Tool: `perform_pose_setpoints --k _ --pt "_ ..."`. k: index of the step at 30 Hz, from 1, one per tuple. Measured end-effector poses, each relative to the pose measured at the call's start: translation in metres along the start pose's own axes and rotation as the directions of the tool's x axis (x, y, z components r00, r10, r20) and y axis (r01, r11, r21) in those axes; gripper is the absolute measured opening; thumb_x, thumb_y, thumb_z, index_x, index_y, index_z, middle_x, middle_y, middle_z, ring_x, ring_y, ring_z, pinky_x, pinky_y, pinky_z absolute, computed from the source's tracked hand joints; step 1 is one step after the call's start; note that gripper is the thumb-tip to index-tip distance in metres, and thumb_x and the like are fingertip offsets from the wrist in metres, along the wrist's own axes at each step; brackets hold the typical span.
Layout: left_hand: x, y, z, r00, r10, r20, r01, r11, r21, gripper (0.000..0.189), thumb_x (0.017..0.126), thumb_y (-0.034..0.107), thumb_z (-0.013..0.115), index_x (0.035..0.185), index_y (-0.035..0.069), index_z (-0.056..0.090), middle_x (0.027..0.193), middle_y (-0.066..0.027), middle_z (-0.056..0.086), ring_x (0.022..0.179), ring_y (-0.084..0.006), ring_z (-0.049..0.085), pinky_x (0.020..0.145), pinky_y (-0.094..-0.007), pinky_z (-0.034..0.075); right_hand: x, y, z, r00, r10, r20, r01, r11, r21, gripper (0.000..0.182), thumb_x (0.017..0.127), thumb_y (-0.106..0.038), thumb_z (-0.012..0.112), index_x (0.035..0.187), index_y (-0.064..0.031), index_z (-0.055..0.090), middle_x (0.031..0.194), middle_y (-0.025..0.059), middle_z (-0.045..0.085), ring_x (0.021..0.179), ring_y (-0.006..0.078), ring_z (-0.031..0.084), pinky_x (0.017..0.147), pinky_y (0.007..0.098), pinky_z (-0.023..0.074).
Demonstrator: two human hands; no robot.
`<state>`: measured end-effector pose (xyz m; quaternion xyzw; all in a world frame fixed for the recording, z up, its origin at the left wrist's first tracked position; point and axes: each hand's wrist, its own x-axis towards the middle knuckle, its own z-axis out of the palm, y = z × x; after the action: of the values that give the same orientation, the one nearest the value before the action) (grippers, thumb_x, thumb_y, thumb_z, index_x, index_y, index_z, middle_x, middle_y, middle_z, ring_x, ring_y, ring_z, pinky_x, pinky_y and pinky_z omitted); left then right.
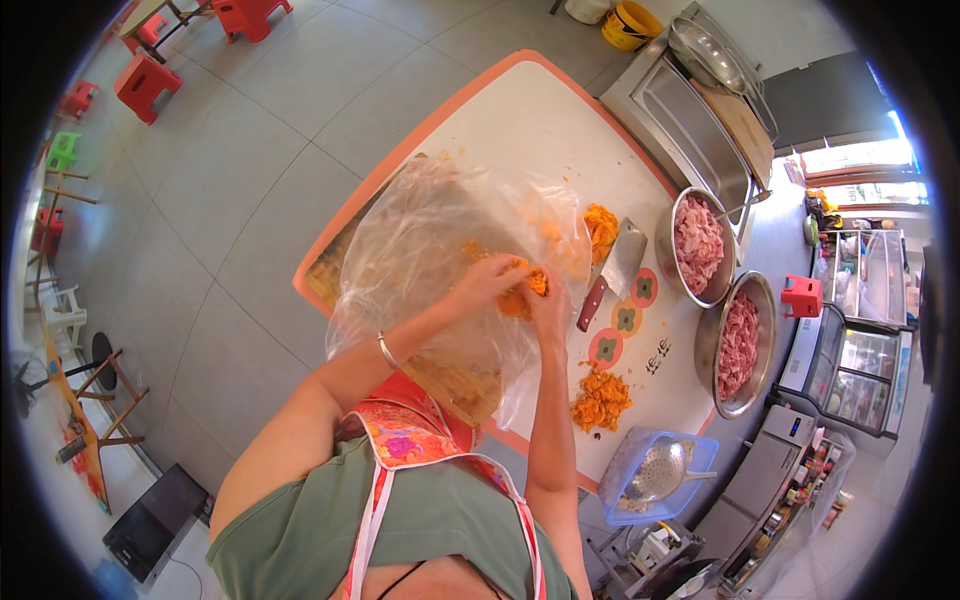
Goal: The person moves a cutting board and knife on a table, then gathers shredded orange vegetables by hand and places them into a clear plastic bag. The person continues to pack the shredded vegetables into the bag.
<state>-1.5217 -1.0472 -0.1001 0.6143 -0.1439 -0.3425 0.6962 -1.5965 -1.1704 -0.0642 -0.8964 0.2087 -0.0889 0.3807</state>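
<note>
My left hand, below a silver bangle, and my right hand meet over a clear plastic bag. Between their fingers is a clump of soft orange food, perhaps mashed pumpkin or carrot; both hands grip it. More orange bits stick to the bag under them. The bag lies spread over a wooden cutting board. Right of the bag, a cleaver with a reddish handle rests on the white table. One orange pile lies beside its blade, another pile nearer my body.
Two steel bowls of raw chopped meat, one farther and one nearer, stand at the table's right side. A blue plastic basket holds a perforated steel ladle. Beyond stands a steel sink unit. Red stools are on the tiled floor.
</note>
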Motion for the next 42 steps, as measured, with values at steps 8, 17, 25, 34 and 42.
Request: perform_pose_setpoints --k 8,17,25,34,42 --pt "0.003 -0.009 -0.009 0.999 0.027 0.036 -0.024 0.998 -0.060 0.025 0.083 0.005 0.053 0.107 0.002 0.057 0.098 -0.0027 0.061 0.091 -0.0084 0.055 0.078 -0.0237 0.045 -0.001 -0.003 -0.010 0.984 0.162 0.072 -0.177 0.909 0.376 0.023 0.079 -0.011 0.066 0.100 -0.0033 0.062 0.091 0.0087 0.064 0.083 0.0172 0.061 0.071 0.0299 0.0481" --pt "0.001 -0.003 -0.007 0.999 -0.037 -0.040 0.034 0.998 -0.061 0.022 0.081 0.011 0.061 0.099 -0.001 0.060 0.092 -0.0050 0.063 0.086 -0.0103 0.058 0.078 -0.0254 0.046 0.000 -0.005 -0.007 0.977 0.156 0.144 -0.200 0.903 0.381 0.029 0.082 -0.016 0.063 0.107 -0.0015 0.060 0.094 0.0046 0.063 0.085 0.0105 0.058 0.074 0.0244 0.0462" --pt "0.005 0.021 -0.012 0.988 0.022 0.151 -0.014 0.998 -0.054 0.021 0.084 0.017 0.061 0.102 0.005 0.059 0.086 0.0011 0.062 0.079 -0.0062 0.056 0.069 -0.0224 0.044 0.002 0.018 -0.008 0.919 0.161 0.360 -0.345 0.771 0.535 0.025 0.084 -0.012 0.058 0.107 -0.0015 0.062 0.089 0.0047 0.064 0.078 0.0096 0.059 0.068 0.0240 0.0473" --pt "0.013 0.002 -0.013 0.992 -0.024 0.123 0.016 0.998 0.062 0.015 0.080 0.011 0.056 0.093 0.003 0.059 0.083 0.0001 0.060 0.076 -0.0067 0.055 0.067 -0.0222 0.045 0.004 0.004 -0.016 0.937 0.150 0.315 -0.275 0.875 0.399 0.027 0.083 -0.014 0.062 0.107 -0.0013 0.062 0.088 0.0051 0.065 0.077 0.0101 0.060 0.066 0.0244 0.0476" --pt "0.010 0.010 -0.010 0.991 -0.020 0.134 0.024 0.999 -0.023 0.034 0.073 -0.003 0.043 0.103 0.003 0.059 0.092 -0.0015 0.061 0.084 -0.0086 0.056 0.074 -0.0223 0.044 0.005 0.016 -0.015 0.940 0.178 0.291 -0.292 0.860 0.418 0.028 0.082 -0.012 0.062 0.109 -0.0018 0.060 0.093 0.0063 0.064 0.082 0.0121 0.061 0.071 0.0261 0.0485"
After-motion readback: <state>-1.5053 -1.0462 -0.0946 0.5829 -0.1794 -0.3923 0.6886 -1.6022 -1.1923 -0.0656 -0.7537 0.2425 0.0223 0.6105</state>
